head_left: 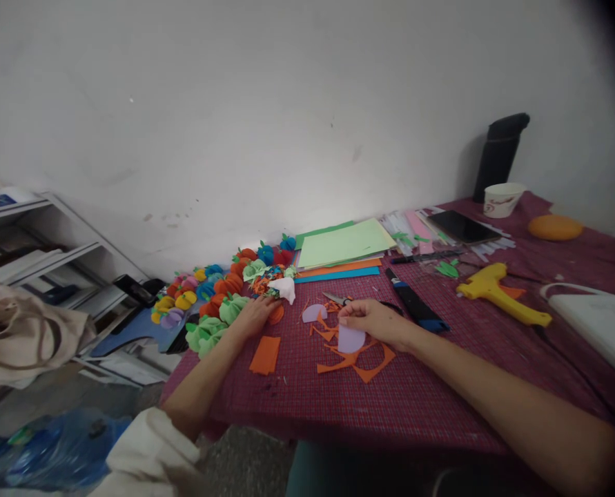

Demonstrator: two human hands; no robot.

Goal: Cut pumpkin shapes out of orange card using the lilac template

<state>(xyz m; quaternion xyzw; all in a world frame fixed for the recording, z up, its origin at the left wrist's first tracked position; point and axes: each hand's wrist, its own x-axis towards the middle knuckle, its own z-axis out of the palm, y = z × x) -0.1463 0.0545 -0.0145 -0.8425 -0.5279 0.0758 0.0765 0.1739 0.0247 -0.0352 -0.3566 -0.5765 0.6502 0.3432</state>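
My left hand [258, 315] reaches over the table's left part. Its fingers are stretched out and lie at the edge of a small orange paper circle [276, 315], beside green paper pumpkins [233, 308]. In a pinch, my right hand [373, 322] has a lilac paper piece [351, 339] with a rounded lower edge. Close behind that hand are scissors [336, 298], blades pointing left, their handles partly hidden. Another lilac paper piece [315, 313] and orange paper scraps [348, 363] lie around it. A stack of orange paper rectangles [264, 355] sits between my hands.
Coloured paper sheets [343, 245] lie at the back. To the right are a box cutter [415, 301], a yellow glue gun [504, 293], a phone [462, 226], a paper cup [502, 200] and a black bottle [500, 159]. Several paper pumpkins [214, 279] crowd the left edge.
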